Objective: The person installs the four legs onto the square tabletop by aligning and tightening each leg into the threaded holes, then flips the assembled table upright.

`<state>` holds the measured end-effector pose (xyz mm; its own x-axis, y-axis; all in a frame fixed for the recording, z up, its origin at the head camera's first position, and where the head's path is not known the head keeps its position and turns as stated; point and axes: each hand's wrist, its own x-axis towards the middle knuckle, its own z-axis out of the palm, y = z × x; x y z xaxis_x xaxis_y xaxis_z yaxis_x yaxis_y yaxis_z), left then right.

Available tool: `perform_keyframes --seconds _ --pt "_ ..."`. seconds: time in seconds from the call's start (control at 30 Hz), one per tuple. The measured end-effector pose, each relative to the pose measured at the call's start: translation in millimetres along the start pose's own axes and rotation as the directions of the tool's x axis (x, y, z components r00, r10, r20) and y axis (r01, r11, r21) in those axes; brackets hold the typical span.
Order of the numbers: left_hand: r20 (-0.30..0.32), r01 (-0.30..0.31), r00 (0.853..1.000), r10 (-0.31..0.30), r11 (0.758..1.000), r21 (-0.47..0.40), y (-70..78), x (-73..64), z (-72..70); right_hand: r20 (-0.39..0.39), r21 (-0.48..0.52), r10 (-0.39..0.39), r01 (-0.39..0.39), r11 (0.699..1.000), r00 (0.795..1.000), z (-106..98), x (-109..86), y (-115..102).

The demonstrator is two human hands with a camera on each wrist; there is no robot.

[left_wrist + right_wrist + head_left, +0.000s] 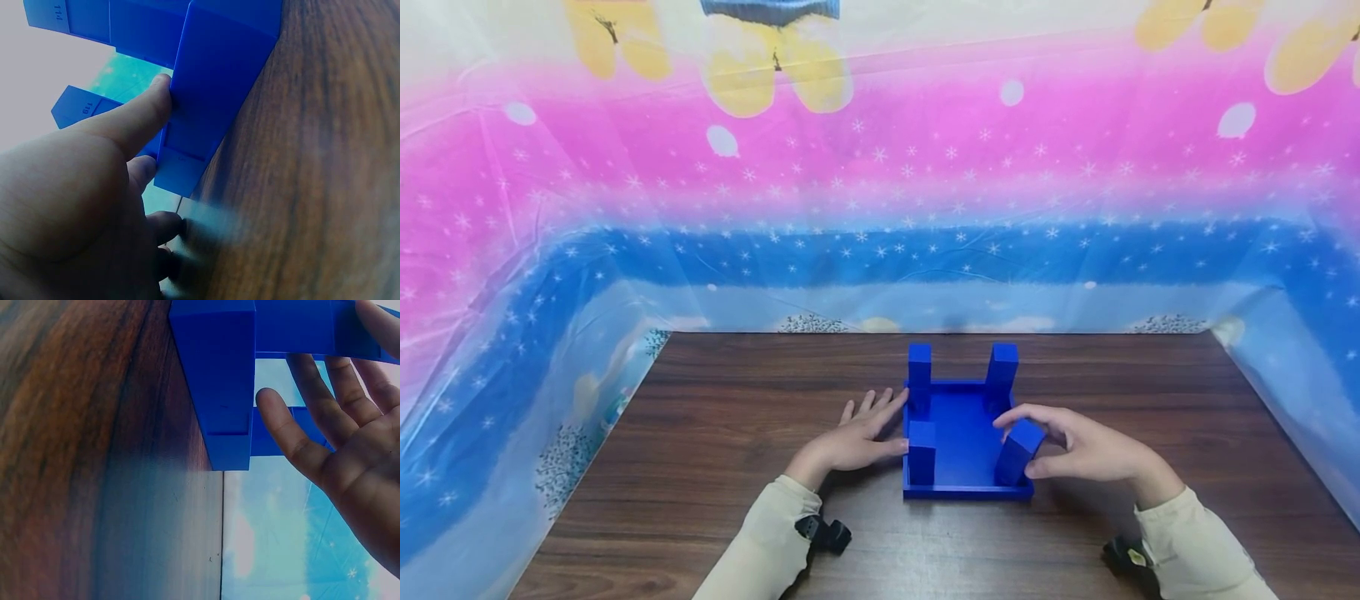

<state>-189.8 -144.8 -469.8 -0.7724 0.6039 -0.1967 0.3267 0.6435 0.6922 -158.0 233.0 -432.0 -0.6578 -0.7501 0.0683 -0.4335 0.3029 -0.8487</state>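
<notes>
A blue shallow tray (966, 442) lies on the table with a blue post at each corner, like a small table turned upside down. My left hand (856, 440) rests against its left side, fingers extended, the thumb by the front left post (922, 454). In the left wrist view, thumb and forefinger touch the tray's side wall (215, 87). My right hand (1086, 446) holds the front right post (1021, 450), thumb on the near side and fingers round the far side. That post leans to the right. The right wrist view hides some fingertips behind the post (294, 325).
The back left post (920, 371) and back right post (1002, 371) stand upright. The tray sits on a dark wood-grain table (722, 400). Behind it hangs a pink and blue patterned cloth (880, 250). Each sleeve has a black wrist device (823, 533).
</notes>
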Motion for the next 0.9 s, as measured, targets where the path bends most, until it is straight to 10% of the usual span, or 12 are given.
perform_keyframes --seconds 0.9 --pt "-0.006 -0.004 1.000 0.004 1.000 0.000 1.1 -0.2 -0.5 -0.088 -0.104 0.029 -0.038 0.994 0.996 7.5 3.7 -4.9"
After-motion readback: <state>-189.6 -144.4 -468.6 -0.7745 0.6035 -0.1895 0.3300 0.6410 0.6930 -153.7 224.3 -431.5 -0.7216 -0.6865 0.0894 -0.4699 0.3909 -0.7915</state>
